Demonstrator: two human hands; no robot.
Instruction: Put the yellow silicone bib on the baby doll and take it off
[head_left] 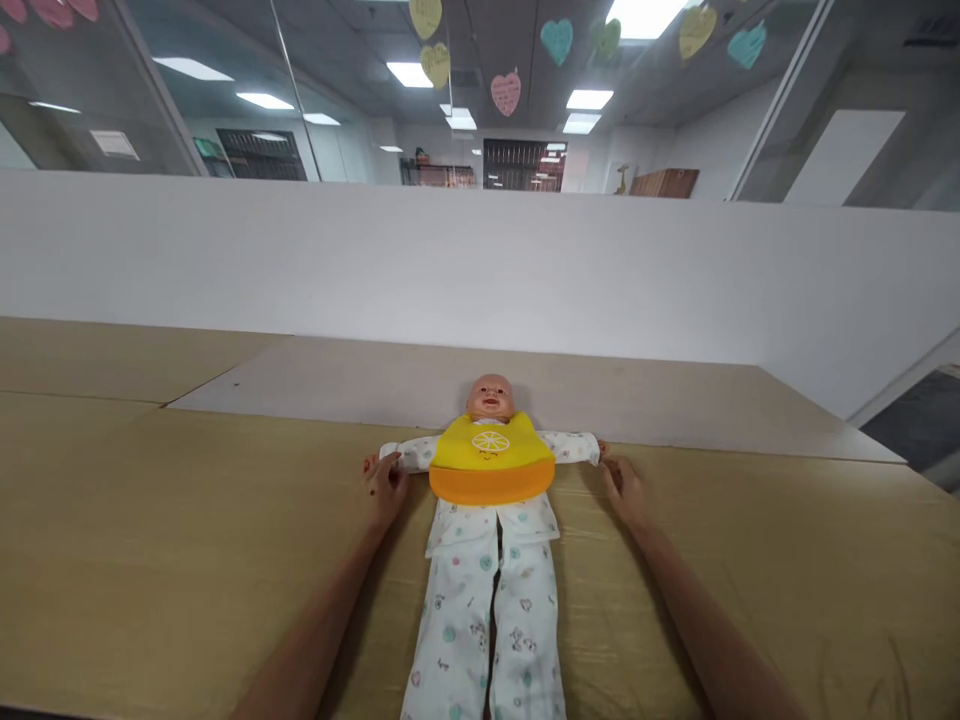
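A baby doll (492, 400) lies on its back, arms stretched out to both sides. It wears white printed clothes (486, 590) and a yellow bib (480, 445) with an orange catch pocket and a white citrus-slice print. My left hand (385, 492) is closed at the end of the doll's sleeve on the left (416, 454), fingertips on the cuff. At the opposite cuff, my right hand (625, 490) pinches the end of the other sleeve (571, 447), close to the doll's small hand. My fingers partly hide both contact spots.
The doll lies on a tan-covered table (225, 540), its head on a paler strip (360, 385) at the back. Behind stands a low white wall (420, 265) topped by glass panes with heart-shaped paper notes (506, 93). A room with ceiling lights shows through the glass.
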